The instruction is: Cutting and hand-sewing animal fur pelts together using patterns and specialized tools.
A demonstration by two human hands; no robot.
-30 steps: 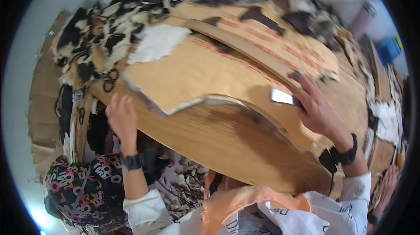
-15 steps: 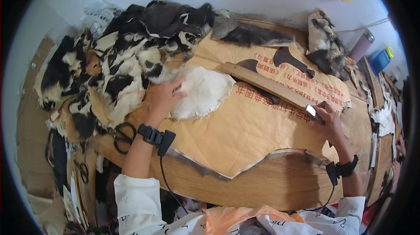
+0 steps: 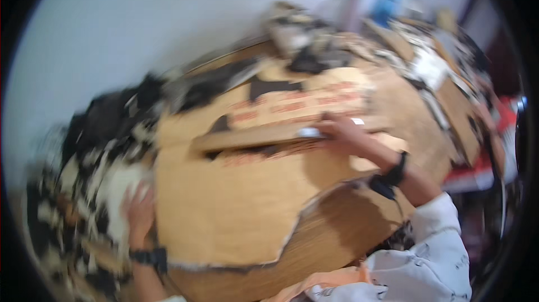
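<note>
My left hand (image 3: 139, 206) lies with its fingers apart on a white piece of hide (image 3: 116, 187), beside the pile of black-and-white fur scraps (image 3: 73, 201). My right hand (image 3: 341, 131) is closed around a small dark tool with a shiny metal end (image 3: 307, 132), mostly hidden by the fingers. That hand is over a long wooden strip (image 3: 241, 138), which crosses a large tan paper sheet (image 3: 224, 206) with red print. Dark openings show through the paper along the strip. Under its lower edge, a pale hide rim shows. Motion blurs the picture.
Grey-black fur (image 3: 222, 83) and a mottled fur bundle (image 3: 295, 32) lie along the wall. Behind them stand a mauve flask (image 3: 352, 7) and a blue bottle with a yellow cap (image 3: 387, 5). Another person's arm (image 3: 489, 133) shows at the right, near hide scraps and boards.
The view has swung to the right. The white hide piece has gone from the paper to the scrap pile on the left, with my left hand. My right hand still holds the tool by the strip.
</note>
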